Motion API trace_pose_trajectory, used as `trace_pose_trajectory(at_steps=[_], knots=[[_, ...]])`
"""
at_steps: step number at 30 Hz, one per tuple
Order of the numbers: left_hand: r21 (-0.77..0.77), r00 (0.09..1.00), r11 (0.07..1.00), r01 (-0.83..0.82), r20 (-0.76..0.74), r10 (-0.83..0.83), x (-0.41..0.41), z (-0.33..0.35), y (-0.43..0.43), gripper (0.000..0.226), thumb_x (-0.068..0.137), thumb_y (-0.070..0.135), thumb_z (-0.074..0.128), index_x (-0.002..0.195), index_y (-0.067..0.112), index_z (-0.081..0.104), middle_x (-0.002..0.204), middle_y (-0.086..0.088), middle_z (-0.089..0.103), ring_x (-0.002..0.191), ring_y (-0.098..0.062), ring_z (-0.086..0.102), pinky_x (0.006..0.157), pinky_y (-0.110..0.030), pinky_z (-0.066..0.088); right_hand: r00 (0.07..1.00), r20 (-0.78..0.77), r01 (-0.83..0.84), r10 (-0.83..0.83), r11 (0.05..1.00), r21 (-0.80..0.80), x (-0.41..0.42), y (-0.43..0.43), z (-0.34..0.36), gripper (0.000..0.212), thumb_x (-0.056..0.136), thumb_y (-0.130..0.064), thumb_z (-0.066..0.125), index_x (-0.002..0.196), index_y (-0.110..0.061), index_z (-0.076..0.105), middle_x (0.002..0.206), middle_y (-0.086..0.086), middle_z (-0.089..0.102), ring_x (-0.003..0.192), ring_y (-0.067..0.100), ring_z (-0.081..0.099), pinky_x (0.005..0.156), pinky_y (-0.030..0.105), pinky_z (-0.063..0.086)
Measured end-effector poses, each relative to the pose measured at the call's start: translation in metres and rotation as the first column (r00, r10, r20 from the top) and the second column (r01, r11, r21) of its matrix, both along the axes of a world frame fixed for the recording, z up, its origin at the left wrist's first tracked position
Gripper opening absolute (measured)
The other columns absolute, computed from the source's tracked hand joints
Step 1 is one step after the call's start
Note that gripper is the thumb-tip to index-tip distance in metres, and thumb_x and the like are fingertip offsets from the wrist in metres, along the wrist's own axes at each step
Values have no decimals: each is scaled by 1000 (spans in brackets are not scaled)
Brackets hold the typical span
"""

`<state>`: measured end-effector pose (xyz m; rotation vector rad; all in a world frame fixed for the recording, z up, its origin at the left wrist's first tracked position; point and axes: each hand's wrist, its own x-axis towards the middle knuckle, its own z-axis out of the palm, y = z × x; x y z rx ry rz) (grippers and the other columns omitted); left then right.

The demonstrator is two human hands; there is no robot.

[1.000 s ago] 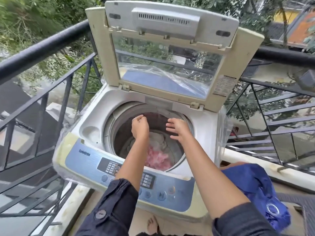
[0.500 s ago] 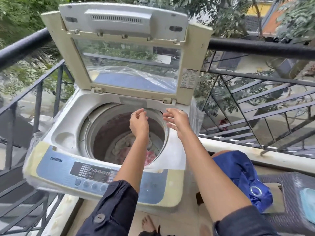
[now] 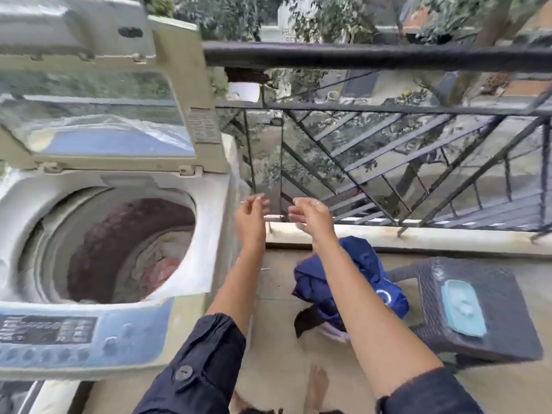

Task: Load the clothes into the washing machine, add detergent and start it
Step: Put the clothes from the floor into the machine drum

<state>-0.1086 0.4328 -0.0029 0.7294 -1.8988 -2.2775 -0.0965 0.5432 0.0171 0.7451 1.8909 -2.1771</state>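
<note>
Head view: left hand (image 3: 250, 220) and right hand (image 3: 310, 217) raised side by side, fingers (image 3: 300, 204) loosely spread, empty. Washing machine (image 3: 206, 234) sits left of the fingers, lid (image 3: 179, 94) up; clothes (image 3: 161, 264) lie in its drum. Blue bag (image 3: 364, 264) lies on the floor below the right fingers. Frame blurred.

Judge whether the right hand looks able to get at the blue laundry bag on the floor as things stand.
Probably yes. The right hand is empty and open, in the air above the blue laundry bag, with nothing visible between them. The wicker stool stands to one side, so the way down looks free.
</note>
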Motion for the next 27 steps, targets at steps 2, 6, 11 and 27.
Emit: trace_pose_trajectory(at_steps=[2,6,11,27], knots=[[-11,999,1000,26,40,-25,5,-15,32,10,95,10,47,95,11,57,76,2,62,63,-8,56,48,-5,40,999,33,17,-18,1000,26,5,33,-11,12,90,-22,53,79,-23,57,77,-3,63,71,8,61,66,24,43],[-8,989,996,90,114,-89,9,-40,92,13,94,13,48,89,15,59,82,-2,65,66,-9,58,57,-16,43,991,101,85,-88,996,34,11,93,-33,12,88,-26,59,75,-25,59,77,-3,64,75,12,62,79,34,48],[-72,956,967,244,186,-227,8,-68,144,17,96,18,48,97,10,62,92,-5,67,72,-11,61,66,-18,47,961,128,240,-244,970,46,14,150,-63,14,88,-22,59,74,-22,58,75,-2,63,71,11,61,61,21,42],[-282,805,792,541,445,-392,-40,-299,215,45,78,46,65,113,21,51,118,-6,63,111,-30,59,99,-45,45,836,382,333,-394,918,217,13,252,-331,33,91,-16,58,106,13,61,116,32,60,95,26,57,76,37,41]])
